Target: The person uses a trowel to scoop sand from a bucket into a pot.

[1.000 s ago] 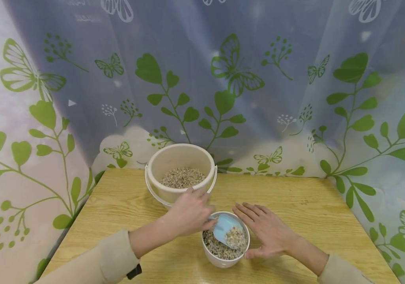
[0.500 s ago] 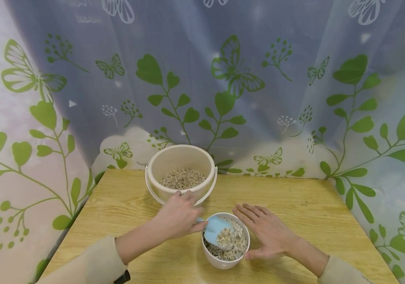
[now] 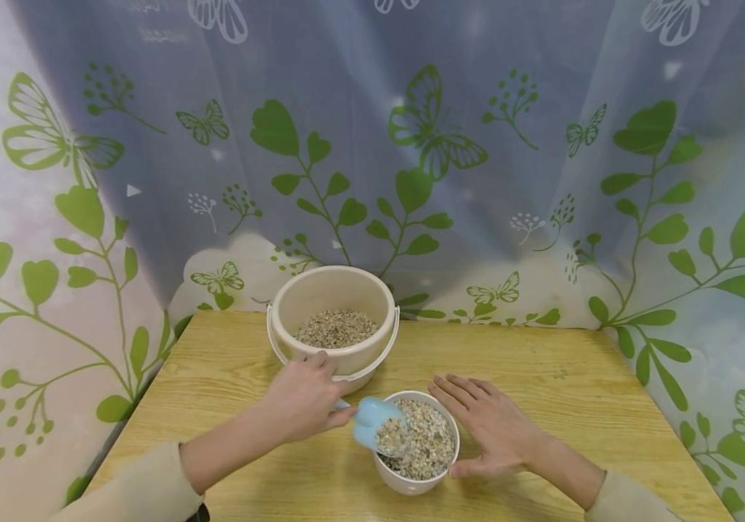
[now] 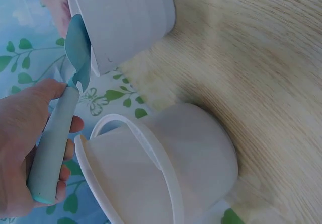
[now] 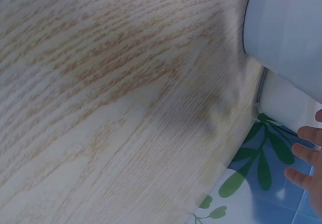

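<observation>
My left hand (image 3: pixel 303 402) grips the handle of a light blue scoop (image 3: pixel 372 422), fingers wrapped round it in the left wrist view (image 4: pixel 53 143). The scoop's tip, bearing some pale grain, hangs over the left rim of a white bowl (image 3: pixel 405 484). Mixed grain (image 3: pixel 424 438) fills the bowl nearly to its rim. My right hand (image 3: pixel 496 428) rests against the bowl's right side with its fingers straight. In the right wrist view, only fingertips (image 5: pixel 302 153) show beside the bowl.
Behind my left hand stands a cream bucket (image 3: pixel 281 308) with a white handle (image 3: pixel 388 344) lowered at its front; grain lies inside. Bucket and bowl share a wooden table (image 3: pixel 509 355). A curtain (image 3: pixel 359 109) printed with leaves and butterflies hangs round the table's back and sides.
My left hand has drawn the scoop leftward, from over the middle of the bowl to its left rim. More of the grain in the bowl shows. The right hand has stayed still.
</observation>
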`<state>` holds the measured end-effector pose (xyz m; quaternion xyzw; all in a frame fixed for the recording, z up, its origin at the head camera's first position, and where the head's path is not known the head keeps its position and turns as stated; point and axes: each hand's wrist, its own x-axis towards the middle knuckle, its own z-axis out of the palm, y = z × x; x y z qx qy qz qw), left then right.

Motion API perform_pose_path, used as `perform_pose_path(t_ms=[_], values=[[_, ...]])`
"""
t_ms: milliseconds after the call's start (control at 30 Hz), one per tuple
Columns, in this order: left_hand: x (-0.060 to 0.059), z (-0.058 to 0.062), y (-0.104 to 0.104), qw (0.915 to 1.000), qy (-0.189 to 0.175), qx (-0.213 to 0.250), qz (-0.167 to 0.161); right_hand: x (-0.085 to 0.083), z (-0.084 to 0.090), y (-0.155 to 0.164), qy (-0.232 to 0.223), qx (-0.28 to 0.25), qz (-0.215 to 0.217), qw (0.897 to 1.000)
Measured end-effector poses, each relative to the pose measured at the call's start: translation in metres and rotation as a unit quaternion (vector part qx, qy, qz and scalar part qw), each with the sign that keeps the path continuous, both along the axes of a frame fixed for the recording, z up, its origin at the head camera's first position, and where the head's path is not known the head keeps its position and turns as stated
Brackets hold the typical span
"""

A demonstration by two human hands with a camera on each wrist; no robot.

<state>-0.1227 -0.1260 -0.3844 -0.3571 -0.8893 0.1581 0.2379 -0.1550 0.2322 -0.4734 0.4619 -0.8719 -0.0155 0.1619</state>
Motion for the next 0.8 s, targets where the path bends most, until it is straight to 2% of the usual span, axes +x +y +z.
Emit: perform_pose_path(t_ms=[267,800], values=[[0.004,0.003,-0.01,0.9997,0.022,-0.001,-0.01,0.001,0.001,0.0,0.001,0.0,-0.001,1.0],[0.004,0.012,-0.013,0.999,0.042,-0.008,-0.013,0.001,0.0,0.0,-0.007,0.0,-0.003,1.0]])
